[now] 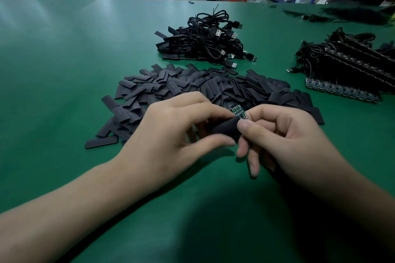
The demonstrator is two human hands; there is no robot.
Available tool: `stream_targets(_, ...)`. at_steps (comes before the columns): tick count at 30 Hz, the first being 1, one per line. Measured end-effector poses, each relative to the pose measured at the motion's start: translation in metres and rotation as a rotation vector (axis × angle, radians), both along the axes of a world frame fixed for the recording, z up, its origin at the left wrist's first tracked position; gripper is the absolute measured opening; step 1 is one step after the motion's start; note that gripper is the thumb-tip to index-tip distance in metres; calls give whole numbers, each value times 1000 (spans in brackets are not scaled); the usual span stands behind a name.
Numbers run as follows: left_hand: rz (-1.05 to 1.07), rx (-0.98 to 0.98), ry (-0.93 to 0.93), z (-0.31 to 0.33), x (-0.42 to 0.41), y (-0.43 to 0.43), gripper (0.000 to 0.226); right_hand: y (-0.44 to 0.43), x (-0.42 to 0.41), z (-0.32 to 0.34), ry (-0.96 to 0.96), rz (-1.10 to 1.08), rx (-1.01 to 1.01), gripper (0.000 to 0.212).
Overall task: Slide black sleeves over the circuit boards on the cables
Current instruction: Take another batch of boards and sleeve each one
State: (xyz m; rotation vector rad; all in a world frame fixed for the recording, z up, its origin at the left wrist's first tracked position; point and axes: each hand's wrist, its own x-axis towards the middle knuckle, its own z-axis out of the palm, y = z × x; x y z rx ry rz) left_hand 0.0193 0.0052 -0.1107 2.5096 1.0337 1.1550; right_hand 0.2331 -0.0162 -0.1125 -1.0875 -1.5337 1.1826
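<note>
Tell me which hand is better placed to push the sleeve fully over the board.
Left, likely. The left hand grips the black sleeve along its body, so it can push it on. The right hand pinches the circuit board at the sleeve's mouth, its green end uncovered, and can steady it.

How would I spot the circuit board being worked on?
On the green table, find the flat pile of loose black sleeves. In front of it the left hand and right hand meet; the circuit board sticks up between them, the only one half inside a sleeve.

Left hand (171, 126) and right hand (284, 134) bare, forearms uncovered, fingernails short
</note>
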Motion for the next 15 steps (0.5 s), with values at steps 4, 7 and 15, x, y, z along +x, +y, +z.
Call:
stream_targets(4, 51, 137, 41, -2, -2, 0, 25, -2, -3, 0, -10, 13, -3, 17)
stream_targets(7, 84, 97, -30, -1, -3, 2, 21, 0, -3, 1, 5, -9, -13, 17)
stream_targets(15, 135, -16, -112, 0, -6, 5, 18, 0, 0, 1, -94, 15, 55, 25)
